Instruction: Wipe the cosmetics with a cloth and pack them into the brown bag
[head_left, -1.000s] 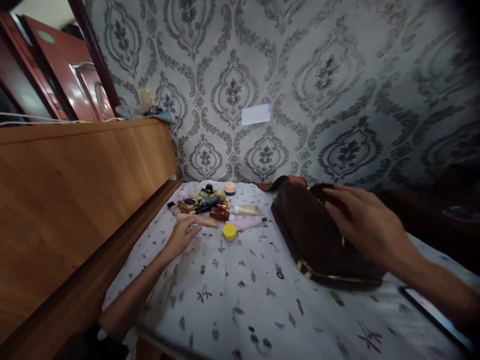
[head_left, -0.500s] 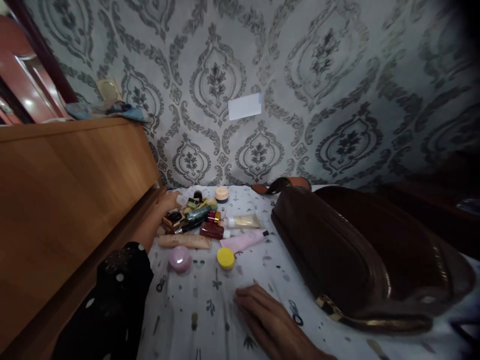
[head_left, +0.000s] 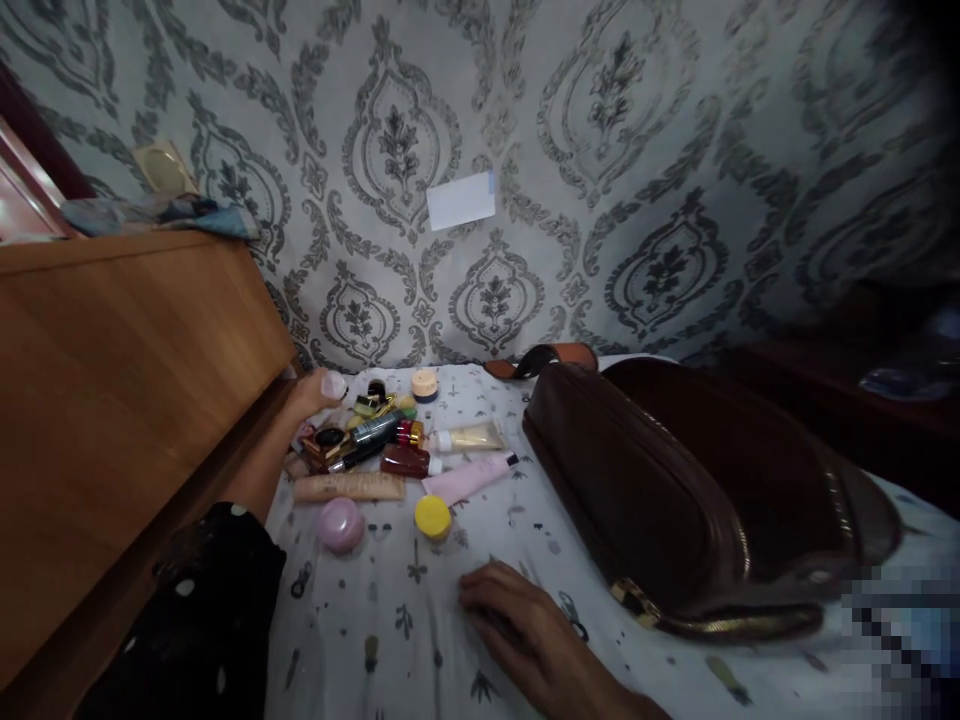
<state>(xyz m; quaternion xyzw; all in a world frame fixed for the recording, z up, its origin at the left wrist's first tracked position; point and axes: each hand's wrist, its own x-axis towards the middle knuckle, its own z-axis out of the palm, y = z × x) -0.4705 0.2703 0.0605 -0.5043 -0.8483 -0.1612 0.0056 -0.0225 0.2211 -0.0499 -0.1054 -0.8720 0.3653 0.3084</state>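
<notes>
My left hand (head_left: 306, 396) reaches to the far left of the bed, its fingers closed round a small pale round jar (head_left: 334, 386). Just in front of it lies a heap of cosmetics: a dark compact (head_left: 328, 438), a grey-green tube (head_left: 376, 428) and a dark red bottle (head_left: 409, 461). Nearer to me are a beige tube (head_left: 349, 487), a pink-lidded jar (head_left: 340, 525), a yellow-lidded jar (head_left: 433, 517) and a pink tube (head_left: 469, 481). My right hand (head_left: 517, 620) rests on the patterned sheet, holding nothing, with its fingers loosely bent and apart.
A large dark brown leather bag (head_left: 637, 490) with gold zips lies to the right, its strap (head_left: 555, 358) near the wall. On the left stands a wooden cabinet (head_left: 142, 340) with a cloth (head_left: 165, 216) on top. A patterned wall (head_left: 480, 120) closes the back.
The pale jar now shows in my left hand, raised slightly from the far edge of the heap. My right hand has stayed on the sheet. The view has shifted slightly to the right.
</notes>
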